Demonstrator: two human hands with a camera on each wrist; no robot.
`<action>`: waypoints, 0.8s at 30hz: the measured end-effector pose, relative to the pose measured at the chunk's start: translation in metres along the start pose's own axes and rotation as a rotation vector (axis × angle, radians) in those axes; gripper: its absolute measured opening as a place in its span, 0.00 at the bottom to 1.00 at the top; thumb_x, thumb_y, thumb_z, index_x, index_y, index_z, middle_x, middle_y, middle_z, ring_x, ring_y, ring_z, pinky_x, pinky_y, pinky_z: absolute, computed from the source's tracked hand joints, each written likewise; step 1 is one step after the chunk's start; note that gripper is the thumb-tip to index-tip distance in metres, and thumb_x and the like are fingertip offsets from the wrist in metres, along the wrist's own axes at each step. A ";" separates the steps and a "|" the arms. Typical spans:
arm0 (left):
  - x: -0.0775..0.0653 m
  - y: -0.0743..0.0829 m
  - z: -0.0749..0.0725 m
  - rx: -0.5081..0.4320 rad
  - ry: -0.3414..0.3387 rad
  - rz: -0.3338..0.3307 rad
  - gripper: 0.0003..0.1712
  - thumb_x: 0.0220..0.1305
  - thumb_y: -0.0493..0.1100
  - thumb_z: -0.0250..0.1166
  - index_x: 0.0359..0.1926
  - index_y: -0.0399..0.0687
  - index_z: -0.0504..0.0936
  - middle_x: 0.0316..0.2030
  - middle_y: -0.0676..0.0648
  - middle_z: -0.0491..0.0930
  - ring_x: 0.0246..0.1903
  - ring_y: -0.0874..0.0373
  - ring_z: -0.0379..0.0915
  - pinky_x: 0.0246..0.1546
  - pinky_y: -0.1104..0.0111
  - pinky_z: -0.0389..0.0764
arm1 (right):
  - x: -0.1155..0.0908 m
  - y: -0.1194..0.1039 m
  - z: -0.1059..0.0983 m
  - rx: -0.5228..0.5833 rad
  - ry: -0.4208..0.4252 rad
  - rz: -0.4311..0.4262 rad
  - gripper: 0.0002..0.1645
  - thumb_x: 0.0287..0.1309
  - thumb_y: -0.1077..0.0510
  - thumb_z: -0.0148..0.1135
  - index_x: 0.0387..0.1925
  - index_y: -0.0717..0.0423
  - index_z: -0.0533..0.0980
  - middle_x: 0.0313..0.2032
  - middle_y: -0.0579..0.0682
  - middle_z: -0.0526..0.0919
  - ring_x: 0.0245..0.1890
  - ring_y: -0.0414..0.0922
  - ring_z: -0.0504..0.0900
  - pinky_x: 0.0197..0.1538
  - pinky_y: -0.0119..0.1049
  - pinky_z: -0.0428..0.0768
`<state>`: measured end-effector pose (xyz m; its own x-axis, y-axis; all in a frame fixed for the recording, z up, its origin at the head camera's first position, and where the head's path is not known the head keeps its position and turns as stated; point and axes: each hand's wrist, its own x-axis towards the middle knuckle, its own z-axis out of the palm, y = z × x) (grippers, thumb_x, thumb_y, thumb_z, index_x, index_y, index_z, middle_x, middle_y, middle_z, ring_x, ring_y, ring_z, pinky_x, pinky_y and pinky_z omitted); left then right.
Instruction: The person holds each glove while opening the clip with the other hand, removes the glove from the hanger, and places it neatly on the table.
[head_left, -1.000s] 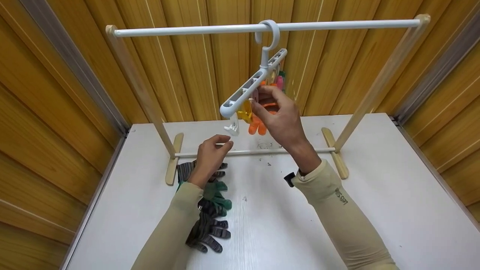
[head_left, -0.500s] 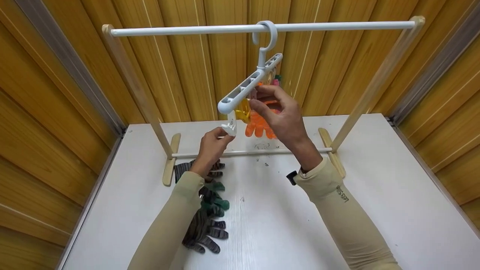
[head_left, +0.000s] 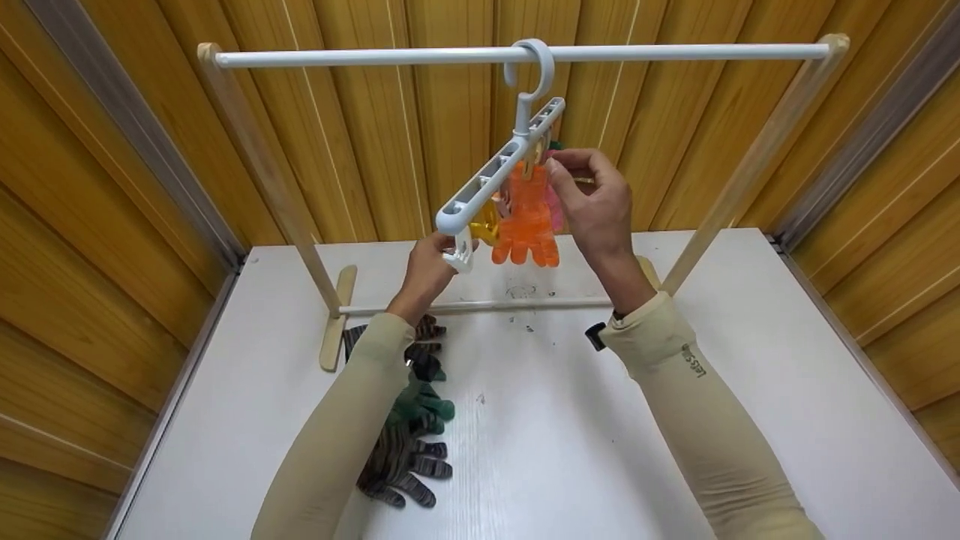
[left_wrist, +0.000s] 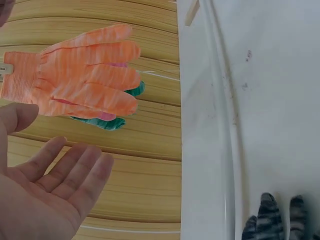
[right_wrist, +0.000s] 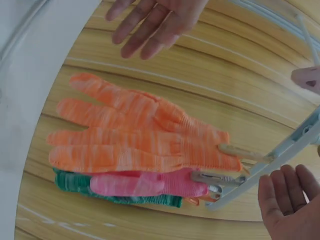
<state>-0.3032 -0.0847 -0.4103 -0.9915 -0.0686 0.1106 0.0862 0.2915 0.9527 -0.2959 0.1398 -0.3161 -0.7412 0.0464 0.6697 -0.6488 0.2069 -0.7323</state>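
An orange knit glove (head_left: 527,221) hangs fingers down from a pale grey clip hanger (head_left: 480,191). One clothespin (right_wrist: 245,151) grips its cuff in the right wrist view. Behind it there hang a pink glove (right_wrist: 140,184) and a green glove (right_wrist: 75,181). My right hand (head_left: 596,202) is just right of the orange glove, its fingers loosely bent and holding nothing. My left hand (head_left: 431,270) is left of the glove, partly hidden behind a white clip (head_left: 460,256). In the left wrist view its fingers (left_wrist: 75,175) spread loosely with nothing in them.
The hanger hooks over the white top rail (head_left: 337,58) of a wooden-legged rack. Dark striped gloves (head_left: 412,476) and another green glove (head_left: 424,405) lie in a column on the white table (head_left: 570,465), under my left forearm. A yellow clip (head_left: 486,231) dangles from the hanger.
My right hand has left a pale clip at the hanger and shifted right, uncovering the orange glove. My left hand has risen from below the white clip to behind it.
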 end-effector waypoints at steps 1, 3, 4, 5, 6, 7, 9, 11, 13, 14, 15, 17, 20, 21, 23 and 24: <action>0.002 0.002 0.000 -0.021 -0.003 0.000 0.27 0.73 0.50 0.70 0.64 0.39 0.82 0.57 0.40 0.84 0.55 0.50 0.78 0.57 0.56 0.80 | 0.002 0.001 0.000 -0.019 -0.007 0.020 0.16 0.72 0.56 0.67 0.52 0.64 0.82 0.46 0.52 0.86 0.48 0.46 0.82 0.55 0.37 0.81; 0.005 0.005 0.001 -0.057 -0.006 -0.005 0.28 0.75 0.49 0.69 0.67 0.39 0.80 0.60 0.40 0.83 0.60 0.49 0.77 0.63 0.54 0.77 | 0.006 0.005 0.001 -0.051 -0.023 0.061 0.17 0.72 0.55 0.68 0.54 0.63 0.81 0.48 0.52 0.85 0.50 0.46 0.82 0.56 0.37 0.81; 0.006 0.007 0.001 -0.068 -0.001 -0.004 0.27 0.75 0.48 0.68 0.68 0.38 0.80 0.61 0.40 0.83 0.61 0.49 0.76 0.65 0.53 0.75 | 0.008 0.007 0.001 -0.065 -0.032 0.080 0.18 0.72 0.55 0.68 0.54 0.63 0.80 0.49 0.52 0.85 0.51 0.46 0.81 0.57 0.37 0.81; 0.008 0.008 0.002 -0.075 0.004 0.001 0.26 0.76 0.46 0.67 0.68 0.37 0.79 0.61 0.39 0.82 0.62 0.49 0.76 0.66 0.53 0.74 | 0.009 0.009 0.001 -0.076 -0.039 0.094 0.18 0.72 0.55 0.69 0.55 0.63 0.80 0.50 0.52 0.85 0.52 0.46 0.81 0.57 0.38 0.81; 0.009 0.009 0.002 -0.087 0.007 0.005 0.26 0.76 0.45 0.66 0.68 0.35 0.79 0.62 0.39 0.82 0.62 0.49 0.75 0.67 0.54 0.73 | 0.009 0.010 0.002 -0.084 -0.049 0.111 0.20 0.72 0.54 0.69 0.56 0.63 0.79 0.51 0.52 0.84 0.52 0.47 0.81 0.58 0.38 0.81; 0.009 0.010 0.002 -0.103 0.007 0.012 0.27 0.77 0.43 0.65 0.69 0.34 0.77 0.63 0.38 0.81 0.63 0.49 0.75 0.68 0.54 0.73 | 0.010 0.012 0.002 -0.087 -0.057 0.123 0.21 0.72 0.54 0.69 0.57 0.64 0.78 0.52 0.53 0.84 0.53 0.47 0.81 0.59 0.39 0.81; 0.010 0.011 0.003 -0.120 0.007 0.016 0.26 0.78 0.42 0.63 0.70 0.33 0.76 0.63 0.37 0.81 0.63 0.49 0.75 0.68 0.55 0.72 | 0.011 0.014 0.002 -0.092 -0.068 0.140 0.22 0.73 0.53 0.68 0.58 0.64 0.78 0.53 0.53 0.83 0.54 0.48 0.80 0.60 0.40 0.81; 0.011 0.012 0.003 -0.134 0.006 0.028 0.26 0.78 0.41 0.62 0.70 0.32 0.75 0.63 0.37 0.81 0.63 0.49 0.75 0.68 0.55 0.72 | 0.012 0.016 0.003 -0.096 -0.078 0.153 0.23 0.73 0.53 0.68 0.59 0.65 0.77 0.53 0.54 0.83 0.55 0.48 0.80 0.61 0.40 0.80; 0.012 0.015 0.003 -0.152 0.002 0.039 0.26 0.79 0.42 0.62 0.71 0.33 0.75 0.64 0.37 0.80 0.64 0.48 0.74 0.69 0.55 0.72 | 0.014 0.017 0.002 -0.101 -0.088 0.170 0.24 0.74 0.52 0.68 0.60 0.64 0.76 0.54 0.55 0.82 0.56 0.48 0.79 0.62 0.40 0.80; 0.012 0.017 0.003 -0.157 0.000 0.045 0.26 0.80 0.42 0.61 0.71 0.33 0.74 0.64 0.38 0.80 0.65 0.48 0.74 0.70 0.54 0.71 | 0.014 0.018 0.002 -0.106 -0.093 0.179 0.25 0.74 0.51 0.68 0.61 0.64 0.76 0.55 0.55 0.82 0.56 0.48 0.79 0.62 0.40 0.79; 0.013 0.019 0.004 -0.170 -0.002 0.055 0.26 0.80 0.43 0.62 0.71 0.34 0.74 0.65 0.38 0.79 0.65 0.48 0.73 0.70 0.54 0.70 | 0.016 0.018 0.002 -0.109 -0.097 0.186 0.25 0.74 0.51 0.68 0.61 0.64 0.76 0.55 0.55 0.81 0.56 0.48 0.79 0.62 0.40 0.79; 0.015 0.025 0.004 -0.203 -0.008 0.080 0.26 0.80 0.43 0.61 0.71 0.34 0.75 0.64 0.38 0.79 0.66 0.48 0.73 0.72 0.54 0.69 | 0.018 0.019 0.003 -0.113 -0.105 0.202 0.26 0.74 0.51 0.68 0.62 0.63 0.75 0.56 0.55 0.81 0.57 0.49 0.78 0.63 0.39 0.79; 0.019 0.032 0.005 -0.270 -0.023 0.116 0.21 0.80 0.39 0.61 0.67 0.33 0.77 0.60 0.38 0.80 0.61 0.49 0.73 0.70 0.55 0.69 | 0.021 0.022 0.003 -0.114 -0.117 0.223 0.27 0.72 0.49 0.69 0.63 0.62 0.75 0.56 0.55 0.82 0.56 0.48 0.79 0.62 0.38 0.79; 0.021 0.034 0.006 -0.294 -0.031 0.128 0.20 0.79 0.38 0.61 0.66 0.33 0.78 0.58 0.39 0.80 0.59 0.50 0.73 0.69 0.56 0.70 | 0.023 0.022 0.004 -0.113 -0.121 0.229 0.28 0.72 0.49 0.70 0.63 0.62 0.75 0.56 0.55 0.82 0.56 0.48 0.79 0.62 0.38 0.79; 0.024 0.038 0.009 -0.335 -0.048 0.144 0.17 0.79 0.34 0.59 0.63 0.31 0.78 0.53 0.41 0.79 0.55 0.52 0.72 0.65 0.59 0.72 | 0.024 0.023 0.005 -0.110 -0.127 0.243 0.28 0.71 0.49 0.71 0.62 0.61 0.75 0.56 0.54 0.82 0.56 0.47 0.79 0.61 0.38 0.79; 0.026 0.039 0.011 -0.358 -0.054 0.153 0.16 0.78 0.32 0.58 0.62 0.31 0.78 0.52 0.41 0.79 0.54 0.52 0.72 0.64 0.60 0.72 | 0.025 0.024 0.006 -0.106 -0.128 0.251 0.28 0.71 0.49 0.71 0.62 0.61 0.75 0.56 0.54 0.82 0.56 0.47 0.79 0.61 0.37 0.79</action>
<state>-0.3269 -0.0649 -0.3733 -0.9674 0.0028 0.2531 0.2525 -0.0577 0.9659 -0.3309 0.1399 -0.3175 -0.8961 -0.0136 0.4436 -0.4260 0.3059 -0.8514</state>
